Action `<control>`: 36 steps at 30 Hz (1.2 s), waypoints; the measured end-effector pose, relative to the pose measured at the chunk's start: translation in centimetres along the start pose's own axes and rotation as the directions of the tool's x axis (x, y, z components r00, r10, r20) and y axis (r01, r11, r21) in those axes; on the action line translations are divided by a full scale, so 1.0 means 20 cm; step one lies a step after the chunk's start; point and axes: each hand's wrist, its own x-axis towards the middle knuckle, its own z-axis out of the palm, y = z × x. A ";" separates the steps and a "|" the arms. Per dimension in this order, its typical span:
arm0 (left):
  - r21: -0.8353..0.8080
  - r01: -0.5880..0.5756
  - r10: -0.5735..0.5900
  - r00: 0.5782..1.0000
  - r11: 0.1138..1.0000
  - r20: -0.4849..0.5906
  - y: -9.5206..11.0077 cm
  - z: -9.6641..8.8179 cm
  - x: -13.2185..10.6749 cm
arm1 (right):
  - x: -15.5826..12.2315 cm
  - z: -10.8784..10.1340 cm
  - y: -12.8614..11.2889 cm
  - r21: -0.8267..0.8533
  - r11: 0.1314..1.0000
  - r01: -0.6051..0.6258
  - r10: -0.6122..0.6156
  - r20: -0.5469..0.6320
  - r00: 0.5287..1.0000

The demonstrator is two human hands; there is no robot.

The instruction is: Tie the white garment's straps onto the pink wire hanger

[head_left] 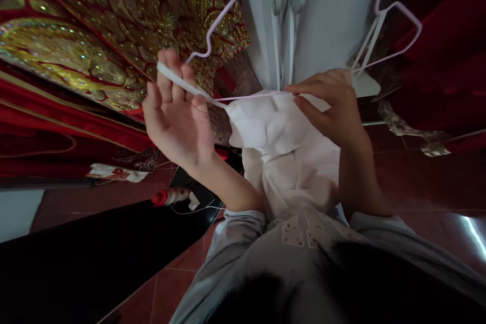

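A lavender wire hanger (228,6) spans the view in front of me, with a white garment (261,129) hanging below its thin lower bar. My left hand (182,106) is turned palm up at the hanger's left end. A narrow white strap (176,78) runs across its raised, slightly bent fingers and is hooked by them, leading down to the garment's corner. My right hand (328,104) pinches the hanger's lower bar between thumb and forefinger at the garment's top edge. A second white strap (371,43) is looped over the hanger's right end.
Gold-sequined red garments (125,25) hang at the left, and dark red cloth (448,61) at the right. White hangers (278,20) hang by a pale wall. A red-capped bottle (167,197) lies on a black surface (94,253) at lower left, beside a white cord.
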 end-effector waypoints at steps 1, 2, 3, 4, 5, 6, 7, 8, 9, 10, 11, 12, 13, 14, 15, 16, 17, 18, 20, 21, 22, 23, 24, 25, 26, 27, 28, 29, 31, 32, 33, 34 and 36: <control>-0.014 -0.033 0.032 0.999 0.999 -0.040 -0.01 0.00 0.01 | 0.00 0.00 0.00 -0.007 1.000 -0.006 0.006 0.016 1.000; -0.024 -0.077 0.075 0.994 0.997 -0.086 -0.03 0.00 0.01 | 0.00 0.00 0.01 -0.013 1.000 -0.008 0.009 0.027 1.000; -0.020 -0.121 0.118 0.984 0.992 -0.132 -0.04 0.01 0.00 | 0.00 0.00 0.01 -0.015 1.000 -0.007 0.007 0.032 0.999; 0.003 -0.156 0.154 0.974 0.988 -0.169 -0.05 0.02 -0.02 | 0.00 0.00 0.01 -0.014 1.000 -0.005 0.006 0.033 0.999; 0.044 -0.174 0.180 0.966 0.984 -0.188 -0.06 0.03 -0.03 | -0.01 0.00 0.01 -0.011 1.000 -0.004 0.004 0.028 1.000; 0.096 -0.181 0.196 0.963 0.979 -0.186 -0.07 0.05 -0.05 | -0.01 0.00 0.02 -0.006 1.000 -0.005 0.005 0.022 1.000; 0.143 -0.180 0.203 0.965 0.973 -0.166 -0.08 0.06 -0.06 | -0.01 0.01 0.02 0.000 1.000 -0.008 0.008 0.017 1.000; 0.176 -0.179 0.204 0.969 0.968 -0.139 -0.09 0.07 -0.06 | -0.01 0.01 0.02 0.005 1.000 -0.014 0.014 0.015 1.000; 0.194 -0.182 0.208 0.971 0.964 -0.118 -0.09 0.08 -0.07 | -0.01 0.01 0.02 0.009 1.000 -0.020 0.020 0.016 1.000; 0.201 -0.191 0.215 0.970 0.961 -0.109 -0.10 0.09 -0.07 | -0.02 0.02 0.02 0.013 1.000 -0.021 0.021 0.014 1.000; 0.194 -0.200 0.224 0.968 0.960 -0.112 -0.10 0.09 -0.07 | -0.02 0.02 0.02 0.017 1.000 -0.018 0.018 0.010 1.000; 0.175 -0.210 0.233 0.965 0.962 -0.123 -0.10 0.10 -0.06 | -0.02 0.02 0.02 0.018 1.000 -0.016 0.016 0.007 1.000; 0.151 -0.217 0.237 0.963 0.965 -0.132 -0.10 0.10 -0.06 | -0.02 0.02 0.02 0.017 1.000 -0.016 0.016 0.009 1.000; 0.124 -0.219 0.235 0.963 0.968 -0.135 -0.10 0.10 -0.06 | -0.02 0.02 0.02 0.014 1.000 -0.017 0.017 0.010 1.000; 0.102 -0.216 0.228 0.965 0.971 -0.131 -0.10 0.10 -0.06 | -0.02 0.03 0.02 0.013 1.000 -0.014 0.014 0.005 1.000; 0.090 -0.209 0.219 0.968 0.974 -0.125 -0.10 0.10 -0.07 | -0.02 0.03 0.02 0.010 1.000 -0.013 0.013 0.002 1.000; 0.092 -0.201 0.212 0.970 0.975 -0.119 -0.10 0.10 -0.07 | -0.02 0.02 0.01 0.005 1.000 -0.015 0.014 0.002 1.000; 0.109 -0.189 0.200 0.974 0.976 -0.107 -0.10 0.11 -0.07 | -0.01 0.02 0.01 0.001 1.000 -0.016 0.016 0.004 1.000; 0.173 -0.175 0.187 0.981 0.969 -0.054 -0.09 0.13 -0.08 | -0.01 0.03 0.01 -0.007 1.000 -0.019 0.019 0.018 1.000; 0.212 -0.170 0.178 0.984 0.962 -0.016 -0.09 0.14 -0.08 | 0.00 0.03 0.01 -0.010 1.000 -0.023 0.023 0.029 0.999; 0.244 -0.170 0.172 0.985 0.955 0.014 -0.09 0.15 -0.09 | 0.00 0.03 0.01 -0.013 1.000 -0.026 0.027 0.039 0.999; 0.266 -0.178 0.175 0.984 0.947 0.032 -0.09 0.16 -0.09 | 0.00 0.03 0.01 -0.014 1.000 -0.028 0.029 0.043 0.999; 0.279 -0.190 0.189 0.982 0.941 0.031 -0.09 0.17 -0.09 | 0.00 0.03 0.01 -0.018 0.999 -0.031 0.032 0.045 0.998; 0.284 -0.204 0.209 0.978 0.937 0.016 -0.09 0.18 -0.10 | 0.00 0.03 0.01 -0.022 0.999 -0.035 0.036 0.046 0.998; 0.283 -0.218 0.230 0.973 0.934 -0.007 -0.09 0.18 -0.10 | 0.00 0.03 0.01 -0.025 0.999 -0.037 0.039 0.047 0.998; 0.284 -0.234 0.251 0.968 0.930 -0.024 -0.09 0.19 -0.10 | 0.00 0.03 0.01 -0.027 0.999 -0.039 0.041 0.050 0.998; 0.289 -0.243 0.261 0.965 0.926 -0.027 -0.09 0.19 -0.10 | -0.01 0.03 0.01 -0.027 0.999 -0.040 0.042 0.051 0.998; 0.295 -0.245 0.262 0.965 0.924 -0.020 -0.10 0.19 -0.09 | -0.01 0.02 0.01 -0.025 0.999 -0.040 0.042 0.051 0.998; 0.305 -0.233 0.226 0.972 0.923 0.059 -0.11 0.18 -0.09 | -0.01 0.03 0.00 -0.018 0.999 -0.040 0.041 0.042 0.998; 0.313 -0.217 0.187 0.975 0.925 0.122 -0.12 0.18 -0.08 | -0.01 0.03 0.00 -0.015 0.999 -0.041 0.041 0.034 0.999; 0.320 -0.196 0.140 0.972 0.927 0.191 -0.13 0.18 -0.08 | -0.01 0.03 0.00 -0.011 0.999 -0.043 0.043 0.027 0.999; 0.326 -0.178 0.095 0.963 0.929 0.253 -0.14 0.18 -0.09 | -0.01 0.03 0.00 -0.007 0.999 -0.046 0.046 0.022 0.999; 0.334 -0.137 0.027 0.949 0.932 0.314 -0.15 0.20 -0.10 | -0.01 0.04 -0.01 -0.002 0.999 -0.053 0.053 0.018 0.998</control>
